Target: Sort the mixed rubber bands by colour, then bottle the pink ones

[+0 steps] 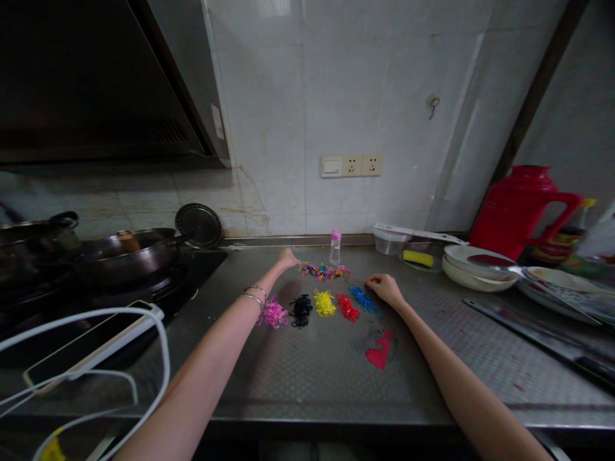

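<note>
Left hand [288, 258]: at left end of mixed bands [324, 273]; cannot tell if fingers pinch;
Right hand [385, 288]: right of blue bands [364, 299]; fingers' state unclear;
Mixed bands: far on worktop [298, 384]

Table [307, 378]: embossed metal, dull sheen. Black bands [301, 308], 6 o'clock: rubber-like, slightly glossy. Pan [127, 266], 9 o'clock: shiny metal. Thermos [502, 214], 3 o'clock: smooth plastic.

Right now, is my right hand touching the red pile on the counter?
Apart. The head view shows it plainly: the blue pile lies between your right hand and the red pile.
</note>
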`<state>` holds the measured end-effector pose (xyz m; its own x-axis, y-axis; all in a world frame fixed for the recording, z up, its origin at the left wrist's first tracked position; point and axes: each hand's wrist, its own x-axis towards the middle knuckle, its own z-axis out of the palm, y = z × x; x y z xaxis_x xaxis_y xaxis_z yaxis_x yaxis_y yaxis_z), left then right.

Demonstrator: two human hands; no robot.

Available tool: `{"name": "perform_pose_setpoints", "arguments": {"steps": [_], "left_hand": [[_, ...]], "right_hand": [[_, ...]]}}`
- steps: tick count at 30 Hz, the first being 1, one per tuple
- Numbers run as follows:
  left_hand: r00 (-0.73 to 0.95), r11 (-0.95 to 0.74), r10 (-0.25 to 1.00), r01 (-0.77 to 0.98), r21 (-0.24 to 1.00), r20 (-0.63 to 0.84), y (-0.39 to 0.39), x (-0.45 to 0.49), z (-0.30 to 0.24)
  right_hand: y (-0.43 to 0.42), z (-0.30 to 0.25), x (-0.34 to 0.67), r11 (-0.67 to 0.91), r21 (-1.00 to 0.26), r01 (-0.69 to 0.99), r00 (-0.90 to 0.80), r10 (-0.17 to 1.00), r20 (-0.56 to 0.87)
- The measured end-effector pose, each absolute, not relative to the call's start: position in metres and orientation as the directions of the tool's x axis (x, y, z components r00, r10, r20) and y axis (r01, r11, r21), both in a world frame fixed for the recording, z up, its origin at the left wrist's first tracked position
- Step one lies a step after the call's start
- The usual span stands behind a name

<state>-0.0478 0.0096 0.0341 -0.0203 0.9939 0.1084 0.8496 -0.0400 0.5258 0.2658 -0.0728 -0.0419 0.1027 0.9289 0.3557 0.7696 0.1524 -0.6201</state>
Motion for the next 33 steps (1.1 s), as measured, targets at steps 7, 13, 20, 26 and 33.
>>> {"name": "perform_pose_setpoints", "arguments": {"steps": [7, 13, 20, 26, 33], "left_hand": [[0.232, -0.307, 0.952, 0.728, 0.613, 0.201, -0.017, -0.003, 0.055], [0.545, -0.560, 0.810, 0.608, 0.563, 0.217, -0.054, 0.063, 0.028], [0.649, -0.642, 0.731, 0.550, 0.535, 0.211, -0.060, 0.096, 0.003], [0.608, -0.643, 0.741, 0.522, 0.561, 0.283, -0.043, 0.069, 0.004], [0.298, -0.437, 0.899, 0.623, 0.648, 0.320, -0.010, -0.028, 0.003]], "right_hand": [[-0.072, -0.043, 0.266, 0.151, -0.630, 0.761, 0.111, 0.928, 0.356], [-0.072, -0.042, 0.266, 0.147, -0.626, 0.766, 0.104, 0.932, 0.346], [-0.077, -0.037, 0.263, 0.138, -0.618, 0.774, 0.115, 0.929, 0.352], [-0.076, -0.036, 0.262, 0.119, -0.615, 0.779, 0.120, 0.935, 0.333], [-0.077, -0.036, 0.262, 0.116, -0.614, 0.781, 0.124, 0.934, 0.335]]}}
